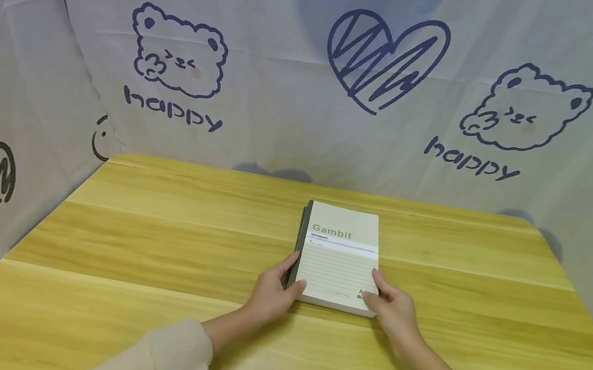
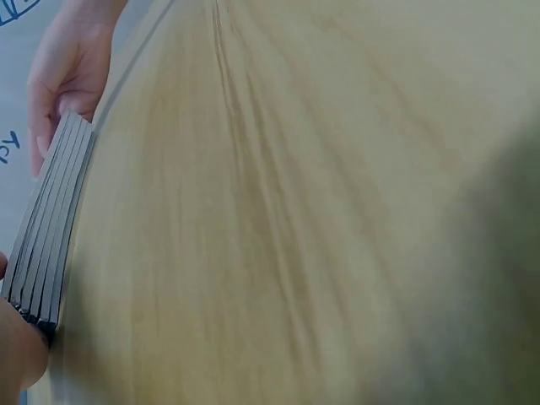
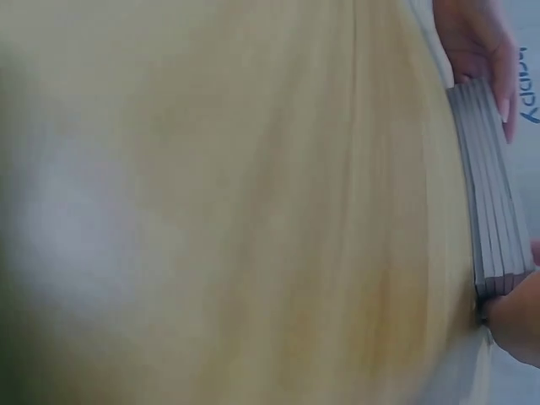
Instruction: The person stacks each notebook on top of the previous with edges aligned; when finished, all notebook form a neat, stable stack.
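Observation:
A stack of notebooks (image 1: 338, 265) lies on the table, its top one having a white "Gambit" cover and a dark spine on the left. The left wrist view shows the edges of several notebooks (image 2: 52, 219) piled together. My left hand (image 1: 273, 290) grips the stack's near left corner, thumb over the cover edge and fingers along the spine. At the near right corner my right hand (image 1: 398, 312) holds the other side, its thumb on the cover. The right wrist view has the same layered notebooks (image 3: 489, 190) between both hands. The undersides of the fingers are partly hidden.
The wooden table (image 1: 144, 237) stretches to both sides of the stack. Behind it hangs a white cloth (image 1: 271, 94) with bear and heart drawings, and more cloth (image 1: 8, 94) runs down the left side.

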A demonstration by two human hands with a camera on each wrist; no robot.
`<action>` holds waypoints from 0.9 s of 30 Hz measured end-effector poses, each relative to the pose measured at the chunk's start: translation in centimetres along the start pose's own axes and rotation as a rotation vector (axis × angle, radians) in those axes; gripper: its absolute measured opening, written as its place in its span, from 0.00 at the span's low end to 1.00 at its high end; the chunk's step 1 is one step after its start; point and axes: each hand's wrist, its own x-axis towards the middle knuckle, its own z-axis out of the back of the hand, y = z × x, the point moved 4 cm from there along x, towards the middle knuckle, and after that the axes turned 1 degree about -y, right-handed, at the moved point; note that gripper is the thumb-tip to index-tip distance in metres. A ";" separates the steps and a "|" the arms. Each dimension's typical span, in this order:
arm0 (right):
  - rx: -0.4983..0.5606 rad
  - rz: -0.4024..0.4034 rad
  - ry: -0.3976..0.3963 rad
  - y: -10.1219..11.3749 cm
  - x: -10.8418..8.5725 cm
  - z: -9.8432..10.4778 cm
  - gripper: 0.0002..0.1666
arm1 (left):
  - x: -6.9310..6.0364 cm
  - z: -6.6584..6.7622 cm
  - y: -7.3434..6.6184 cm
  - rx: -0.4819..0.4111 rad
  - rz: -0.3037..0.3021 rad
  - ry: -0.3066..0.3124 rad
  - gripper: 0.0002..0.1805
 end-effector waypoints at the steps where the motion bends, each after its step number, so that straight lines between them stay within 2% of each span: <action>1: -0.009 0.009 -0.008 0.0 0.2 0.0 0.34 | 0.1 -0.1 0.1 0.010 -0.002 -0.009 0.31; 5: -0.043 0.035 -0.037 0.0 1.0 -0.1 0.33 | 0.5 -0.2 0.5 0.030 0.024 -0.035 0.31; 10: -0.078 0.054 -0.043 0.1 1.7 -0.2 0.32 | 0.8 -0.2 0.6 0.029 0.062 -0.030 0.33; 18: -0.118 0.080 -0.022 0.0 2.3 -0.1 0.30 | 0.8 -0.5 0.9 0.041 0.025 0.003 0.33; 27: -0.149 0.090 0.015 0.6 2.5 -0.2 0.30 | 0.8 -0.4 0.7 0.079 0.023 0.001 0.32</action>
